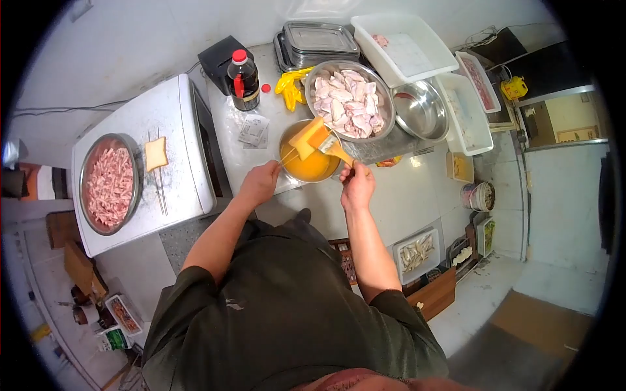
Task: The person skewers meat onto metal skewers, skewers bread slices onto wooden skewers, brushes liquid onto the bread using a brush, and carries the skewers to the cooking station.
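Note:
My left hand (259, 183) is closed around the thin sticks of a skewered bread slice (302, 144), which is tilted over a metal bowl (285, 132). Yellow-orange liquid (306, 168) fills the lower part of this bowl. In my right hand (358, 187) is the handle of a flat basting brush (338, 152). Its bristles are against the bread, whose brushed side looks orange. Another bread slice on skewers (156, 155) lies on the white surface at left, beside a metal bowl of pink meat strips (109, 189).
A large bowl of raw chicken pieces (345, 104) stands just beyond the liquid. Right of it are an empty steel bowl (422, 111) and white plastic tubs (417, 49). A red-capped dark bottle (243, 81), yellow gloves (291, 88) and stacked metal trays (321, 39) sit behind.

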A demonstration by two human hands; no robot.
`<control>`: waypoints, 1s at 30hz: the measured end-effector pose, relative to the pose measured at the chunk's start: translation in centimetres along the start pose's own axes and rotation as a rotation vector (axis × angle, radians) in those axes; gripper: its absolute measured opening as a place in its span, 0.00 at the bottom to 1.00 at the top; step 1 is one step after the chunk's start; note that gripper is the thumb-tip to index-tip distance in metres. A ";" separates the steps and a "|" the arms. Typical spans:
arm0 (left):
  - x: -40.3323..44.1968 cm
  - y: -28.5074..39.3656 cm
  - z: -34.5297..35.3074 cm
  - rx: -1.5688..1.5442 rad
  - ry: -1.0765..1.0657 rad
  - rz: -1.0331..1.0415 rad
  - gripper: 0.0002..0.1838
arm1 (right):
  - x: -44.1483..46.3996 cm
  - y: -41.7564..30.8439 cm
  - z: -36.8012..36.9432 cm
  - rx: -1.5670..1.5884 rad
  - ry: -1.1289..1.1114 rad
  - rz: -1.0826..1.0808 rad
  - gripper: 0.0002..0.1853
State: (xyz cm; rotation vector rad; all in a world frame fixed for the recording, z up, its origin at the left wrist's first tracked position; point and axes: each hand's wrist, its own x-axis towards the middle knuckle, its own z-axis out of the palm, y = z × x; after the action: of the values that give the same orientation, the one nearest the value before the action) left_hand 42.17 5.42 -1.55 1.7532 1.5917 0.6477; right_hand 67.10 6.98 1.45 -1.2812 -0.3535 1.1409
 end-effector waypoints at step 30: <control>-0.1 0.6 -1.7 0.344 0.095 0.079 0.08 | -2.4 -4.9 -0.3 -0.802 -0.296 -0.754 0.07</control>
State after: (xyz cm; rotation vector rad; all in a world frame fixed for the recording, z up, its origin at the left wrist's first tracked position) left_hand 41.26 5.57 0.01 2.0689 1.7887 0.5233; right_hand 68.55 5.44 6.52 -1.4394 -1.4881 0.5178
